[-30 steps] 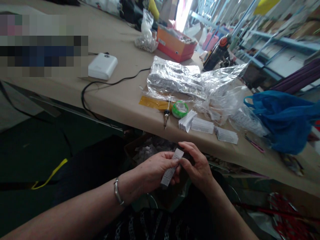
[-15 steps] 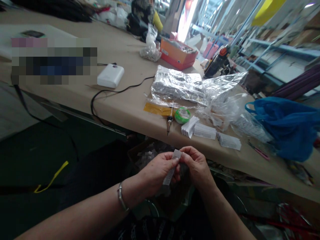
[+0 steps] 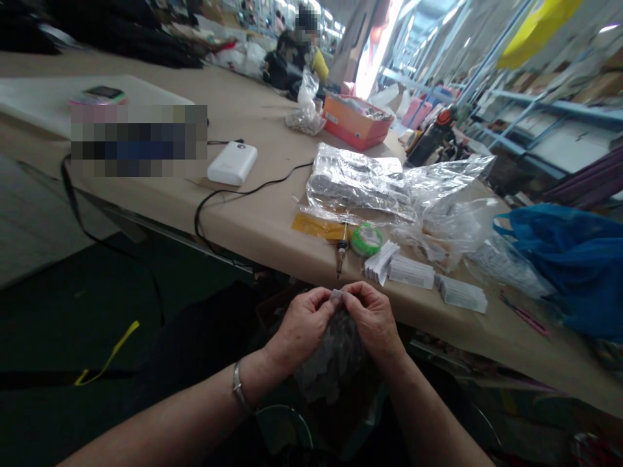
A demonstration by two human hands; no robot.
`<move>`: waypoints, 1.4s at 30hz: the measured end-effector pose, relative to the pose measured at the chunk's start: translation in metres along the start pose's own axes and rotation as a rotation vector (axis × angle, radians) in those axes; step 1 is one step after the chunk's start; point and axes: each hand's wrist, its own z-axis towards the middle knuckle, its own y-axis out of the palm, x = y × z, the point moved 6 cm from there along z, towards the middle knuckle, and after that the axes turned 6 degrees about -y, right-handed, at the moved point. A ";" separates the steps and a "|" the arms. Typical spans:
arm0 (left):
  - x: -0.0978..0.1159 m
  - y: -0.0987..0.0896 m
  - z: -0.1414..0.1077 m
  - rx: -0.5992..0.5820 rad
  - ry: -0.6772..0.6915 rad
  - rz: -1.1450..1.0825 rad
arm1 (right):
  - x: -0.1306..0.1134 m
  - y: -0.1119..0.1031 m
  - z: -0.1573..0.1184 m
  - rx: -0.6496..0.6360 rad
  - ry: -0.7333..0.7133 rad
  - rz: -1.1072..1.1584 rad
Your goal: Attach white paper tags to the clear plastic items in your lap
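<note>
My left hand (image 3: 302, 322) and my right hand (image 3: 372, 319) meet at the table's front edge, fingertips pinched together. Between them is a small white label (image 3: 337, 294), of which only the upper end shows; the rest is hidden behind the fingers. Below the hands, whitish scraps (image 3: 331, 363) lie in a dim container. Just beyond my fingers, a pointed tool with a metal tip (image 3: 340, 263) rests on the table beside a green-rimmed roll (image 3: 366, 240). To the right sit a fanned stack of white labels (image 3: 381, 263) and two neater label stacks (image 3: 411, 272), (image 3: 461, 295).
A clear plastic package (image 3: 360, 181) lies behind the tool. Farther right are a blue bag (image 3: 569, 266) and pink-handled snips (image 3: 525, 316). A white power bank (image 3: 232, 163), a black cord (image 3: 253, 191) and an orange box (image 3: 357, 123) are on the table. A person (image 3: 292, 55) is in the background.
The label, earlier showing its long strip below my left fingers, now shows only a short end between both hands. My fingertips have drawn closer together. The view has shifted slightly.
</note>
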 end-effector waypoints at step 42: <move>0.018 -0.016 0.007 0.122 0.166 0.242 | -0.020 -0.011 -0.010 0.058 -0.300 -0.352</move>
